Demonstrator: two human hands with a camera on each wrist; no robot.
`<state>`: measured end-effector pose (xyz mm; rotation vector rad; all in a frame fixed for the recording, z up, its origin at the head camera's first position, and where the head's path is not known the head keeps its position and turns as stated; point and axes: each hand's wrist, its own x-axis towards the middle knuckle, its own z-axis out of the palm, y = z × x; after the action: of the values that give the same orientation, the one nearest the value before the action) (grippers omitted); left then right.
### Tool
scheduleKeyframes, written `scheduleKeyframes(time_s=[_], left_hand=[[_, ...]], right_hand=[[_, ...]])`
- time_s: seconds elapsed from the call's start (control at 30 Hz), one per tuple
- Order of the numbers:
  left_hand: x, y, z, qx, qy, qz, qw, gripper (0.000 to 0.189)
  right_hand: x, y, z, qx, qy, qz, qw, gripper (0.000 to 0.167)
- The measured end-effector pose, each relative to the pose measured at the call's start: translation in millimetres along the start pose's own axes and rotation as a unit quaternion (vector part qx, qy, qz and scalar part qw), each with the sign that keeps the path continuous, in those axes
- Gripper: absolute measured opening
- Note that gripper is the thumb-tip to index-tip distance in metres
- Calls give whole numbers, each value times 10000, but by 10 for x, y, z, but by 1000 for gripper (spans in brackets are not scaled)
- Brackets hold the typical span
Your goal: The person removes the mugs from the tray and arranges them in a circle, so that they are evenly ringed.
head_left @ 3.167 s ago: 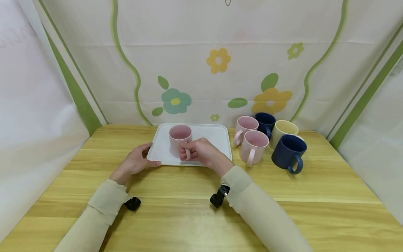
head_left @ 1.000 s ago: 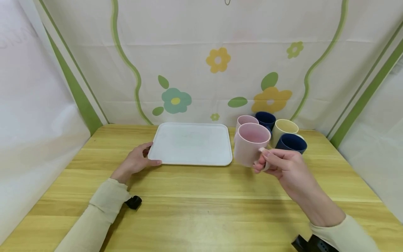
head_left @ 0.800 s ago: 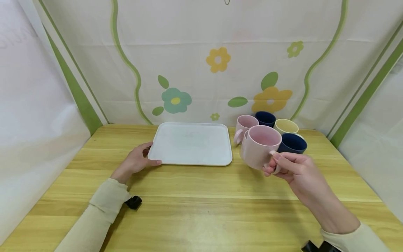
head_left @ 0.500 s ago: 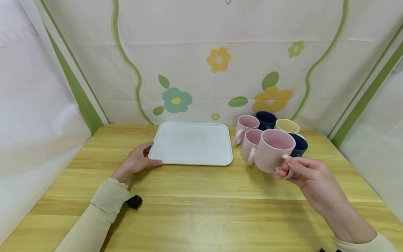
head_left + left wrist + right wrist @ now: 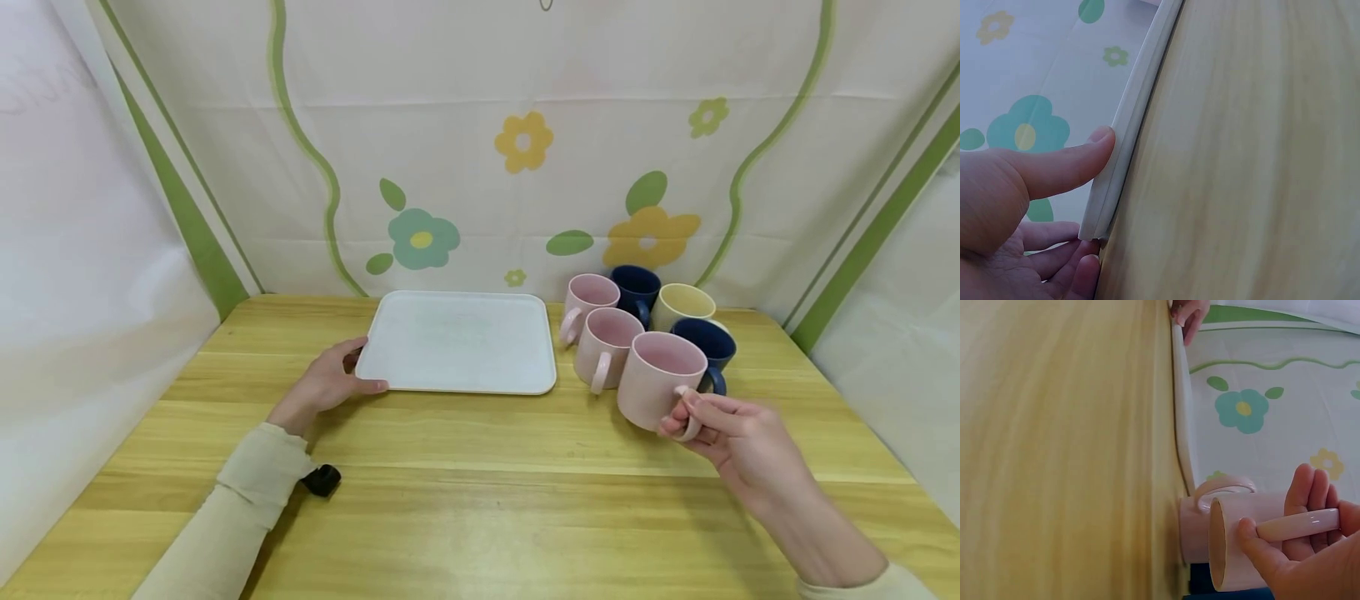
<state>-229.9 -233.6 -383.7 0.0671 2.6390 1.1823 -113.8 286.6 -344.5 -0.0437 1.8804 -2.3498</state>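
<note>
My right hand (image 5: 750,446) grips the handle of a pink mug (image 5: 652,385), thumb on top and fingers curled through. The mug is upright, its underside visible in the right wrist view and slightly off the table. It is in front of a second pink mug (image 5: 606,343) and a dark blue mug (image 5: 712,337), which it partly hides. My left hand (image 5: 330,379) holds the near left corner of a white tray (image 5: 457,342), thumb against the front rim and fingers around the left side. Nothing stands on the tray.
Behind are another pink mug (image 5: 588,296), a second dark blue mug (image 5: 637,283) and a yellow mug (image 5: 682,307), grouped right of the tray. A flowered cloth (image 5: 480,167) hangs along the back of the wooden table (image 5: 480,508).
My right hand has lifted the pink mug off the tray, carried it right past the other mugs, and lowered it in front of them. My left hand has stayed at the tray's corner.
</note>
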Motion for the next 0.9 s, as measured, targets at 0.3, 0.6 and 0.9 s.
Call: scheduleKeyframes(time_s=[0.3,0.6,0.9], left_hand=[[-3,7,3,12,24,-12,10000,103],[-4,-7,-8,39,44,-15,10000,102],[-2,11,-2,17,28,25,10000,102]], right_hand=[[39,93,-37,-141,114,460,9988,31],[74,132,-94,-591,97,852,9946,31],[108,149,-162,-563,154,1017,9931,30]])
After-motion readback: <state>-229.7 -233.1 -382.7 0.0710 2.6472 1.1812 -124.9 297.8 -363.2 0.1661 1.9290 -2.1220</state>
